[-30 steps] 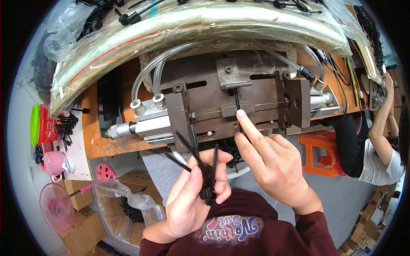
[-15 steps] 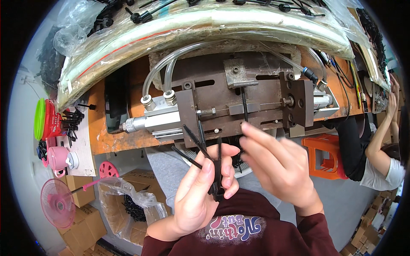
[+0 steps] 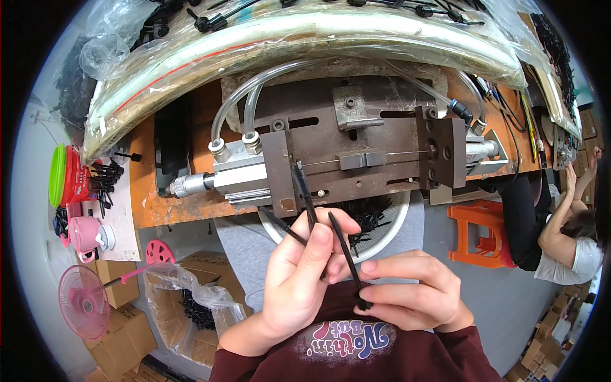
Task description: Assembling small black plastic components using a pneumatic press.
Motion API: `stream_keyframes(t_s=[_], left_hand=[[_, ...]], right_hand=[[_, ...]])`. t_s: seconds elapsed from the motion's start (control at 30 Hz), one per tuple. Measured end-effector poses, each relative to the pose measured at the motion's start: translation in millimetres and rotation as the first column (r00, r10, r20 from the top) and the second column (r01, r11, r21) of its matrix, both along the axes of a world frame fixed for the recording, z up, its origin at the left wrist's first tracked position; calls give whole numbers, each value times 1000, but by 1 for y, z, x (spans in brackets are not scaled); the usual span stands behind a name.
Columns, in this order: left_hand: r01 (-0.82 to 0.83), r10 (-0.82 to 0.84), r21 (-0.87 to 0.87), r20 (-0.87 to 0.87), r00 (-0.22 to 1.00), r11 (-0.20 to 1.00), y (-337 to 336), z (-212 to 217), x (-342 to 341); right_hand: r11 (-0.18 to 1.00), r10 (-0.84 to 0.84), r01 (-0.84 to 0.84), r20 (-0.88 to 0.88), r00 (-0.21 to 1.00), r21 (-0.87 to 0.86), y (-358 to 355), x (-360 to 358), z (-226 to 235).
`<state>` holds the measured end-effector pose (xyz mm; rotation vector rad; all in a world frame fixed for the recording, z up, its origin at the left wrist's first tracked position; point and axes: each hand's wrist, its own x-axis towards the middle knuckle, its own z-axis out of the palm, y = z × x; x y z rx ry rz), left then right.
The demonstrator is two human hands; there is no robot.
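My left hand (image 3: 296,286) is closed around several thin black brushes, like mascara wands. One brush (image 3: 304,188) points up toward the machine and another (image 3: 278,221) slants to the left. My right hand (image 3: 417,290), beside it, pinches the thick lower end of a black brush (image 3: 347,251) between thumb and fingers. That brush's upper end leans against my left fingers. Beyond both hands lies a brown metal clamping fixture (image 3: 318,140), with a small grey block (image 3: 361,160) on a thin rod at its middle. No brush stands at that block.
A white basket (image 3: 398,223) with black brushes sits below the bench edge. Silver air cylinders (image 3: 240,180) and clear hoses (image 3: 232,102) flank the fixture. Orange stool (image 3: 468,229), pink fan (image 3: 84,301) and plastic-lined carton (image 3: 175,305) stand around. A co-worker (image 3: 569,235) sits at right.
My right hand has drawn back from the fixture toward my body and now holds a brush. The black stick at the fixture's middle is gone. The fixture's left threaded bolt no longer shows.
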<state>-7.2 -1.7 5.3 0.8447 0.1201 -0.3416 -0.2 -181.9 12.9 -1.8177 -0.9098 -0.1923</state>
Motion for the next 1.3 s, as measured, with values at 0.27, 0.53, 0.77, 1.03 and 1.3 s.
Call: stream_keyframes(t_s=[0.27, 0.53, 0.77, 1.03, 1.3], left_hand=[[-43, 31, 170, 73, 997, 985, 4, 7, 5], [-161, 134, 139, 185, 974, 977, 9, 6, 1], [-140, 118, 194, 122, 985, 971, 2, 12, 2], [-140, 133, 155, 55, 990, 978, 5, 10, 1], [-165, 159, 171, 47, 986, 971, 2, 9, 2]], right_hand=[[972, 137, -96, -186, 973, 216, -11, -9, -9], [960, 185, -139, -176, 967, 241, -14, -11, -8], [972, 163, -133, -147, 976, 192, -8, -13, -5], [968, 181, -150, -150, 972, 199, -6, -11, -6], [975, 174, -145, -169, 970, 167, -5, -12, -6]])
